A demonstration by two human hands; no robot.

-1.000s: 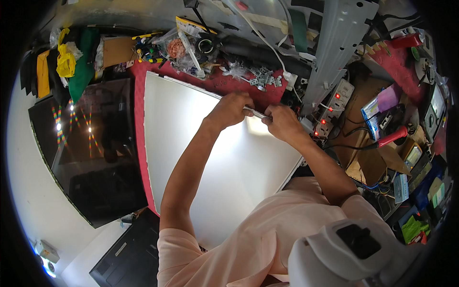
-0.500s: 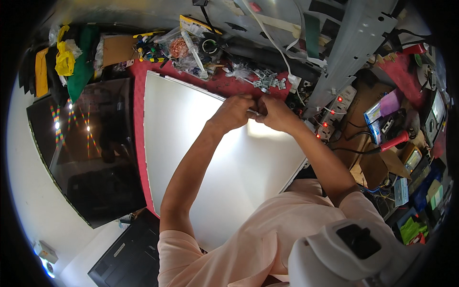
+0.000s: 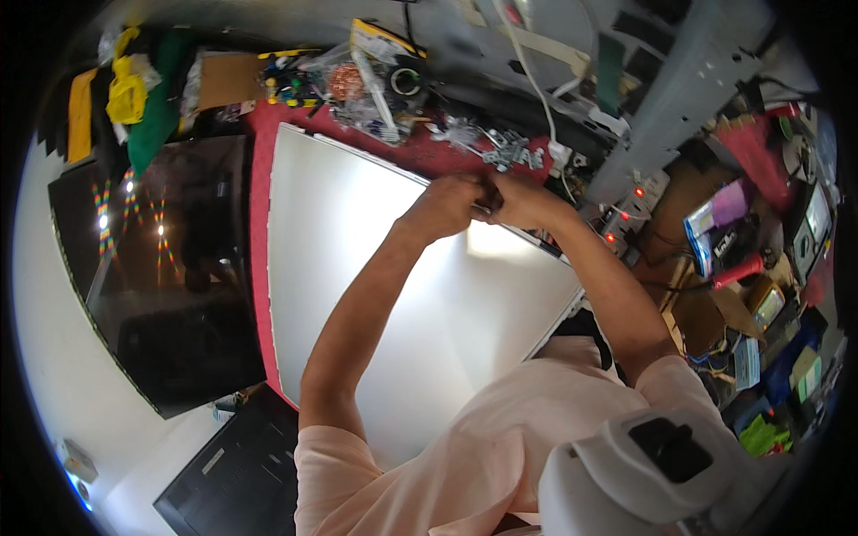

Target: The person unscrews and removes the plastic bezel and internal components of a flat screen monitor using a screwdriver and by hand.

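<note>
A large white panel [image 3: 357, 295], thin-edged and brightly lit in its upper part, lies in front of me on a red surface [image 3: 261, 196]. Both hands meet over its far edge, right of the middle. My left hand [image 3: 449, 207] has its fingers curled in, and my right hand [image 3: 525, 202] is closed beside it, fingertips nearly touching. Whatever small thing they pinch between them is mostly hidden by the fingers. Just beyond the hands sits a pile of small grey metal brackets [image 3: 514, 152].
A dark glossy screen [image 3: 183, 330] lies to the left, with another black panel [image 3: 237, 464] below it. Coiled copper wire [image 3: 346, 82] and plastic bags sit along the back. At right are a power strip [image 3: 645, 198] with red lights, a red-handled tool [image 3: 740, 270] and cardboard.
The view has shifted slightly. My right hand has turned inward over the fingertips of the left, and the light-coloured sliver seen between them before is now mostly covered.
</note>
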